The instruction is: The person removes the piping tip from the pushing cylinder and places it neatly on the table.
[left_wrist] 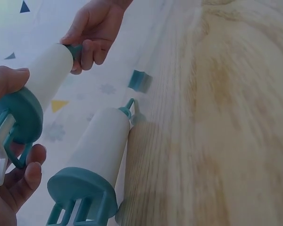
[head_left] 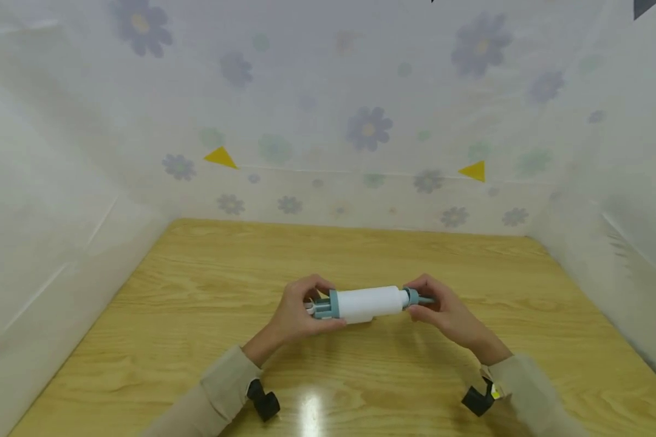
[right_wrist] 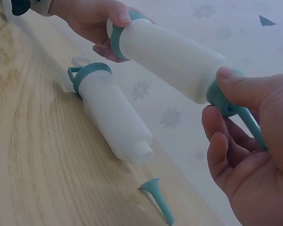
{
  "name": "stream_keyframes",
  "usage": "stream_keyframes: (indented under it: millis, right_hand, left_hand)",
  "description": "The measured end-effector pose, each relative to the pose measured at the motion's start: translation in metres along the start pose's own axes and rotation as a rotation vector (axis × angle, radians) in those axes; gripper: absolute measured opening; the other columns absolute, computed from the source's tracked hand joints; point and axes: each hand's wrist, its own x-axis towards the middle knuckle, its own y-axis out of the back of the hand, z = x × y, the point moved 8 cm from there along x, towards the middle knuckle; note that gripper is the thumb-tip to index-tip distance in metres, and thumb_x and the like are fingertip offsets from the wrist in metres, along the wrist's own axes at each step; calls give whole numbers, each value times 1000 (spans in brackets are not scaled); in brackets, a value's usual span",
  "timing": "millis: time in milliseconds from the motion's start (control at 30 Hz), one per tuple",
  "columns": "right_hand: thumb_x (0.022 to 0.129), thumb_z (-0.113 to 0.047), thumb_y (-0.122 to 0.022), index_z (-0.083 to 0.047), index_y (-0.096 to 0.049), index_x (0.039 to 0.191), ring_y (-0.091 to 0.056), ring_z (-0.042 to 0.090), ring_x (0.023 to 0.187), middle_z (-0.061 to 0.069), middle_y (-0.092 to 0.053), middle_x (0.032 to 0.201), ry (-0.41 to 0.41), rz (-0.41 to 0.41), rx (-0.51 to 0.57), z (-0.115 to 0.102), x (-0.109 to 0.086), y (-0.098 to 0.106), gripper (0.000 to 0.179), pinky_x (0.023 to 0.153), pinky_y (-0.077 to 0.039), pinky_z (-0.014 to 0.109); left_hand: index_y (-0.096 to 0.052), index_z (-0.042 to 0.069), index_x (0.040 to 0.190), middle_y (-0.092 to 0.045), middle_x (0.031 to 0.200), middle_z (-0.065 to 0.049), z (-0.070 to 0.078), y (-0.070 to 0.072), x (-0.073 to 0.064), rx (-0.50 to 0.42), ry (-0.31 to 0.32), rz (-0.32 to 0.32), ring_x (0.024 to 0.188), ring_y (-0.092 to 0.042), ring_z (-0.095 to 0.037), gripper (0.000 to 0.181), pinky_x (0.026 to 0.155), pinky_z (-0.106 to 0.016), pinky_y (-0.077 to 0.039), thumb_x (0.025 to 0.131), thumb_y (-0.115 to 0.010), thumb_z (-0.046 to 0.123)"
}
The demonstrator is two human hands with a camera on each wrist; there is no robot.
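Observation:
Held level just above the table is a white syringe-like tube (head_left: 369,302), with a teal collar (head_left: 334,303) and looped handles at its left end. My left hand (head_left: 299,311) grips that collar end, thumb and fingers on opposite sides. At the other end, my right hand (head_left: 449,315) pinches a teal nozzle cap (head_left: 413,297) at the tube's neck; its thin spout points into the palm. A second, similar tube (right_wrist: 115,115) lies on the table under the first, its white neck bare in the right wrist view. Near that neck lies a loose teal nozzle (right_wrist: 158,197).
A small teal piece (left_wrist: 139,81) shows beyond the second tube in the left wrist view; whether it belongs to a nozzle, I cannot tell. The wooden table (head_left: 218,261) meets a flower-patterned sheet (head_left: 317,109) at its back edge, and pale sheets flank both sides.

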Motion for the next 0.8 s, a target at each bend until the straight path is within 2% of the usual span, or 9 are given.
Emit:
stream_keyframes:
  millis: [100,167,267,367,500,633,800]
  right_hand:
    - [100,0,-45,-6,-47,124,-57,12,82,-3,-57,102,-18,1,170,6,-3,-3,25,70,-52,32]
    - [102,0,-40,-8,-46,124,-50,11,79,-2,-54,99,-6,-18,320,9,-4,-8,24,67,-43,32]
    - [104,-2,-34,-11,-46,122,-45,10,80,-4,-52,101,22,-51,525,11,-4,-15,24,68,-32,32]
    - [105,-4,-29,-11,-47,121,-47,8,82,-4,-53,103,49,-93,684,12,-5,-20,25,70,-35,26]
    - [106,-4,-19,-9,-46,123,-52,7,87,-3,-54,107,84,-141,809,11,-8,-25,32,81,-44,20]
    - [105,-3,-12,-7,-45,126,-53,7,92,-1,-54,113,102,-158,886,10,-9,-25,40,85,-45,19]
    - [105,-5,-7,-5,-47,125,-52,8,94,2,-56,114,111,-163,962,9,-9,-24,45,86,-45,19]
  left_hand:
    - [-64,0,101,-66,92,-16,3,0,0,-2,17,-2,66,-57,-22,43,59,-29,-53,64,-86,3]
    - [-64,0,101,-66,92,-15,2,-1,-1,-6,29,0,67,-57,-22,43,60,-29,-53,64,-86,3]
    - [-64,4,103,-66,93,-13,-1,-2,-2,-9,34,2,68,-57,-20,45,60,-28,-52,65,-87,6]
    - [-65,8,105,-65,94,-9,-4,-3,-4,-11,26,0,69,-57,-18,46,61,-26,-53,66,-88,10]
    - [-63,13,107,-63,93,-6,-5,-5,-6,-19,9,-13,70,-57,-16,45,61,-26,-53,68,-87,16]
    - [-62,17,107,-62,93,-3,-3,-4,-8,-10,-3,-17,71,-58,-15,44,60,-26,-54,71,-86,20]
    - [-62,18,107,-62,94,0,0,1,-12,25,-28,4,72,-57,-14,45,59,-26,-53,69,-87,21]
